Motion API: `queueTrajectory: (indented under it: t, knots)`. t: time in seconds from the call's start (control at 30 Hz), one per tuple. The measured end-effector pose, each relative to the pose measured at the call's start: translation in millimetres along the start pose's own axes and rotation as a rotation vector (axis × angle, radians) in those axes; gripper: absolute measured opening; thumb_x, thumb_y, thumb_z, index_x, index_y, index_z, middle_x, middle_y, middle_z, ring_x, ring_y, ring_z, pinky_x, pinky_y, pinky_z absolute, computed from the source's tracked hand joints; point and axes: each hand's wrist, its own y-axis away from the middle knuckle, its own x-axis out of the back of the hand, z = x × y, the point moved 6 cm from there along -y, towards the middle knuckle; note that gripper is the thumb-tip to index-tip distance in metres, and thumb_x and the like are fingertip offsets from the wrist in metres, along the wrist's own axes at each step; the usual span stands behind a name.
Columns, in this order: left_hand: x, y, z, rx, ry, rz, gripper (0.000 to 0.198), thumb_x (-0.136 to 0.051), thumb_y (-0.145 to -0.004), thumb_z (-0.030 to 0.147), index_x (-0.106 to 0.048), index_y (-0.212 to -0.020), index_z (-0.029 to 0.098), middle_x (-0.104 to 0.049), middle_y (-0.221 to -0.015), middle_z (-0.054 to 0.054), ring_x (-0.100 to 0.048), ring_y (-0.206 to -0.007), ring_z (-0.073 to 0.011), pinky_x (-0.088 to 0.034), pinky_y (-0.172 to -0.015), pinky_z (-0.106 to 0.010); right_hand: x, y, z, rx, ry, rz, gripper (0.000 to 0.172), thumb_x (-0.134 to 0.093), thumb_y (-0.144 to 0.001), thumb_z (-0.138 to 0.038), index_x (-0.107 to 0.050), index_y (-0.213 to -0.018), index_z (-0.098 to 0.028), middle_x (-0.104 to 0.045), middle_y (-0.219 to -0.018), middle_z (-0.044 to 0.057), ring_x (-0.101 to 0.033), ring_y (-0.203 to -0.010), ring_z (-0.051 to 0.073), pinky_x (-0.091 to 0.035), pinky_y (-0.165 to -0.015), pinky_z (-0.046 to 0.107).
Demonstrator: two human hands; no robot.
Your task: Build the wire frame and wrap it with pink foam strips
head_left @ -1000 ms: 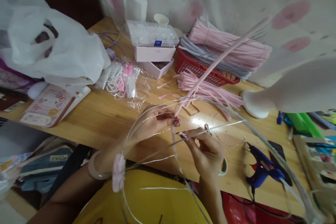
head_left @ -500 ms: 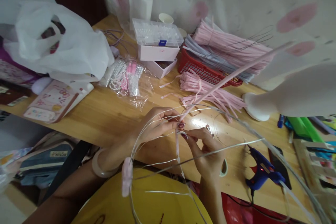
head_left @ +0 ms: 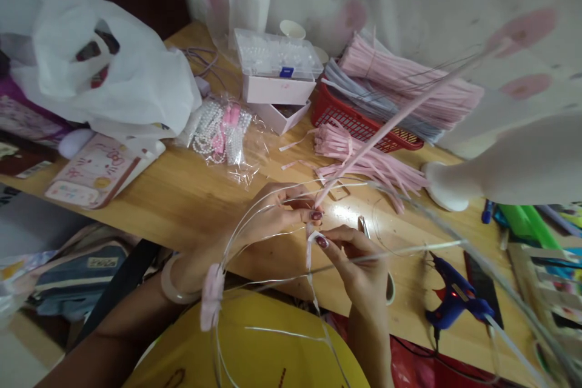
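My left hand (head_left: 277, 212) pinches a bundle of thin wire loops (head_left: 245, 236) together with the near end of a long pink pipe cleaner (head_left: 400, 112) that slants up to the right. My right hand (head_left: 357, 260) is closed close beside it, its thumb and forefinger pinching a narrow white ribbon strip (head_left: 310, 248) that hangs down. A straight wire runs right from this hand. A small pink fuzzy piece (head_left: 211, 294) is fixed on the wire loops near my left wrist, which wears a pale bangle (head_left: 171, 282).
On the wooden table (head_left: 182, 194) lie a red basket (head_left: 359, 124) of pink and grey pipe cleaners, loose pink pieces (head_left: 364, 160), a bead box (head_left: 275, 63), bagged beads (head_left: 220, 130), a white plastic bag (head_left: 104, 73), a blue glue gun (head_left: 454, 300) and a white stand (head_left: 495, 173).
My right hand moved in to my left hand, then drew the ribbon slightly down. The pink pipe cleaner's far end swung lower to the right and back up.
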Motion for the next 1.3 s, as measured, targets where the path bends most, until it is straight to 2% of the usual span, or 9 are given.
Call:
queueTrajectory:
  t: [0.17,0.3,0.47,0.53,0.67,0.8,1.07,1.2,1.3]
  knots:
    - [1.7,-0.2,1.7,-0.036,-0.05,-0.008,0.017,-0.085,-0.068,0.026,-0.074,-0.077,0.018,-0.075,-0.078,0.0,-0.069,-0.077,-0.0141,-0.053,-0.077,-0.026,-2.8,0.4,-9.5,0.101,0.036,0.072,0.004,-0.077,-0.081,-0.022,-0.075,-0.078,-0.022,-0.072,-0.072,0.001,-0.062,-0.064,0.016,-0.048,-0.06,0.031]
    - [2.6,0.2,-1.0,-0.047,-0.099,-0.002,0.016,-0.084,-0.071,0.029,-0.075,-0.078,0.018,-0.074,-0.076,0.0,-0.067,-0.076,-0.0128,-0.051,-0.075,-0.025,-3.9,1.4,-22.6,0.238,0.08,0.15,0.007,-0.076,-0.082,-0.017,-0.075,-0.08,-0.023,-0.071,-0.07,0.0,-0.061,-0.062,0.015,-0.049,-0.059,0.031]
    - [-0.1,0.0,-5.9,-0.014,-0.02,-0.028,0.02,-0.086,-0.069,0.03,-0.073,-0.078,0.018,-0.075,-0.077,0.0,-0.069,-0.075,-0.0138,-0.054,-0.078,-0.027,-3.8,7.4,-30.8,0.463,0.207,0.207,0.02,-0.07,-0.083,-0.007,-0.073,-0.087,-0.026,-0.073,-0.075,-0.001,-0.065,-0.065,0.017,-0.052,-0.066,0.036]
    - [0.8,-1.4,-6.3,-0.023,0.01,-0.013,0.023,-0.088,-0.066,0.031,-0.072,-0.074,0.017,-0.074,-0.074,0.0,-0.07,-0.073,-0.0147,-0.056,-0.077,-0.028,-2.8,12.2,-34.0,0.56,0.264,0.248,0.027,-0.069,-0.082,-0.003,-0.073,-0.093,-0.027,-0.075,-0.078,0.0,-0.067,-0.067,0.018,-0.052,-0.064,0.036]
    - [3.4,-3.1,-5.8,-0.061,0.028,0.018,0.023,-0.088,-0.066,0.031,-0.072,-0.073,0.016,-0.074,-0.073,0.0,-0.071,-0.071,-0.0143,-0.057,-0.075,-0.027,2.1,18.4,-34.2,0.587,0.263,0.335,0.036,-0.07,-0.079,0.0,-0.072,-0.097,-0.03,-0.074,-0.078,-0.001,-0.067,-0.067,0.019,-0.051,-0.063,0.038]
    - [3.3,-1.2,-5.5,-0.046,0.012,0.012,0.022,-0.088,-0.067,0.029,-0.073,-0.077,0.017,-0.076,-0.079,-0.001,-0.073,-0.075,-0.0151,-0.059,-0.078,-0.028,1.3,16.9,-29.4,0.529,0.139,0.273,0.031,-0.069,-0.081,0.0,-0.072,-0.094,-0.028,-0.074,-0.078,-0.001,-0.068,-0.069,0.019,-0.054,-0.063,0.037]
    - [7.9,-4.2,-0.9,-0.038,0.072,0.031,0.024,-0.089,-0.064,0.028,-0.07,-0.071,0.015,-0.072,-0.07,0.0,-0.07,-0.071,-0.0127,-0.055,-0.072,-0.025,-7.9,15.7,-40.5,0.664,0.273,0.073,0.033,-0.068,-0.082,0.0,-0.072,-0.1,-0.028,-0.077,-0.085,0.0,-0.068,-0.074,0.019,-0.054,-0.065,0.037]
    - [10.8,-6.8,3.2,-0.03,0.09,0.023,0.026,-0.089,-0.063,0.03,-0.069,-0.07,0.015,-0.072,-0.067,0.0,-0.068,-0.065,-0.0121,-0.056,-0.07,-0.026,-6.9,15.7,-41.6,0.66,0.288,-0.015,0.04,-0.066,-0.081,0.003,-0.072,-0.104,-0.029,-0.077,-0.09,0.001,-0.067,-0.082,0.022,-0.054,-0.069,0.039]
    - [13.7,-7.1,6.8,-0.05,0.09,0.01,0.027,-0.088,-0.065,0.031,-0.068,-0.07,0.015,-0.072,-0.066,0.0,-0.067,-0.062,-0.0121,-0.057,-0.067,-0.027,-5.5,16.5,-42.6,0.663,0.276,-0.095,0.037,-0.065,-0.083,0.002,-0.073,-0.104,-0.027,-0.077,-0.091,0.002,-0.066,-0.086,0.022,-0.054,-0.071,0.038]
